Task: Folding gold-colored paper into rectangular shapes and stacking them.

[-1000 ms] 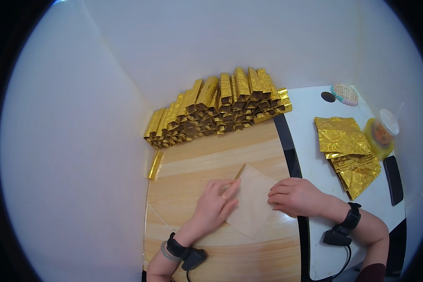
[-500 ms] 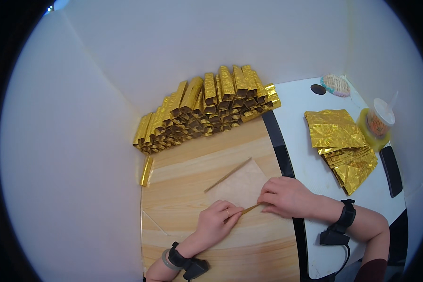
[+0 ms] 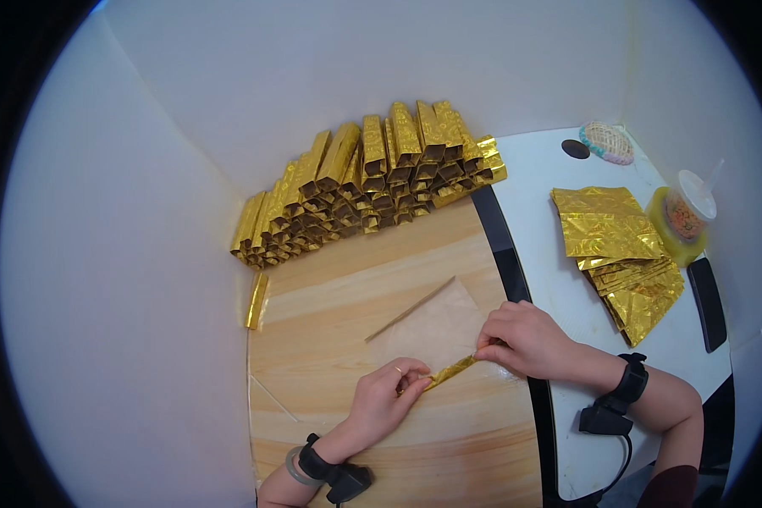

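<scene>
A sheet of gold foil paper [image 3: 438, 326] lies pale side up on the wood-patterned board [image 3: 339, 309]. Its far left edge stands as a narrow fold. Along the near edge a strip is turned over, showing shiny gold. At the left end of that strip, my left hand [image 3: 381, 402] pinches the paper between thumb and fingers. My right hand [image 3: 525, 339] grips the strip's other end, with its fingertips closed together. The gold strip runs slanting between the two hands, rising to the right.
Many folded gold paper tubes [image 3: 372, 169] are stacked at the back. A lone gold strip [image 3: 256, 300] lies at the board's left edge. On the white table [image 3: 538, 220] to the right are flat gold sheets [image 3: 610, 224], a plastic cup [image 3: 690, 203], a black phone-like slab [image 3: 706, 305] and a woven pad [image 3: 605, 142].
More of the turned-over gold strip now shows between my hands. They have drawn slightly apart, the left a little leftward and the right a little up and rightward. The view has shifted slightly.
</scene>
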### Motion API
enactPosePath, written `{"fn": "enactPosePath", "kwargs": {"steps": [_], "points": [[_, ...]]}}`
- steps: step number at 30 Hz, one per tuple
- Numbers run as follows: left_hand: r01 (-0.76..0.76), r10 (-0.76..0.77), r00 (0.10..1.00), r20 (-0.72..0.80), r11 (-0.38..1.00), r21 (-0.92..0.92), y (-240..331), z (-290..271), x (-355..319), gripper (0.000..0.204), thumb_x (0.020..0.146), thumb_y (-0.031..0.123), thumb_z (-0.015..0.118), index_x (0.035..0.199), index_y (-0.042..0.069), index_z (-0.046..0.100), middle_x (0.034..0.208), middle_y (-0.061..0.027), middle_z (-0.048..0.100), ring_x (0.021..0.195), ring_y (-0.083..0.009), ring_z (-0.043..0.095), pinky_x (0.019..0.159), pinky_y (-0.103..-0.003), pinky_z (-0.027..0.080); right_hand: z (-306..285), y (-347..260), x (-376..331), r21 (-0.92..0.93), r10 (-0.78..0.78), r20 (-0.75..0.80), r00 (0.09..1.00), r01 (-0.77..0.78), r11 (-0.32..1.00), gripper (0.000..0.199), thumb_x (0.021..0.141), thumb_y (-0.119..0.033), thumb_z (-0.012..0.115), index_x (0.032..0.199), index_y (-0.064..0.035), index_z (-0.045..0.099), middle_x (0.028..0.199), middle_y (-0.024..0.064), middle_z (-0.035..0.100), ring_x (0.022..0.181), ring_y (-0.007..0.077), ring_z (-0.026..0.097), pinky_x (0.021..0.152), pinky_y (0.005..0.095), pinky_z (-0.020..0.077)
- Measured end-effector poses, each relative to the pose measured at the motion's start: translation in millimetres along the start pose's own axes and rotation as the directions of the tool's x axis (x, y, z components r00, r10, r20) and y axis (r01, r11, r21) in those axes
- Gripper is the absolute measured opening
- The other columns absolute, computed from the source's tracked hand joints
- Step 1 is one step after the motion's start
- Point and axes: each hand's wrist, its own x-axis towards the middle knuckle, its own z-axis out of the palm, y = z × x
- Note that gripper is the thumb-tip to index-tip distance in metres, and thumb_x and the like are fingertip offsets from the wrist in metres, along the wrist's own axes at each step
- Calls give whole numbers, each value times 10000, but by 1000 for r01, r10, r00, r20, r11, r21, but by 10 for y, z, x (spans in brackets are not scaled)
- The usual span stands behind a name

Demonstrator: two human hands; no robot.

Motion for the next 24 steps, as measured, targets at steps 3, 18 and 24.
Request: {"fn": "enactPosePath", "kwargs": {"steps": [3, 18, 24], "points": [[-3, 0, 998, -55, 998, -58, -20, 22, -13, 119, 845, 49, 697, 958, 24, 668, 745, -47, 611, 635, -95, 554, 583, -231, 452, -32, -39, 59, -41, 1, -39, 999, -2, 999, 163, 825, -265, 682, 812, -108, 638, 801, 41, 605, 848, 252, 571, 763, 365, 432], [-232, 231, 972, 30, 973, 5, -50, 6, 15, 125, 816, 29, 705, 934, 69, 706, 764, -48, 589, 638, -152, 559, 558, -265, 453, -97, 31, 61, 72, 130, 15, 991, -130, 989, 141, 764, -188, 731, 786, -80, 643, 761, 63, 628, 826, 263, 582, 723, 375, 459], [-422, 383, 905, 184, 861, 285, -78, -15, 23, 418, 782, 22, 653, 1147, 220, 696, 737, -16, 507, 659, -181, 541, 536, -296, 447, -120, 47, 51, 64, 122, -5, 993, -121, 991, 165, 756, -178, 739, 779, -66, 619, 754, 66, 624, 810, 268, 581, 717, 375, 459]]}}
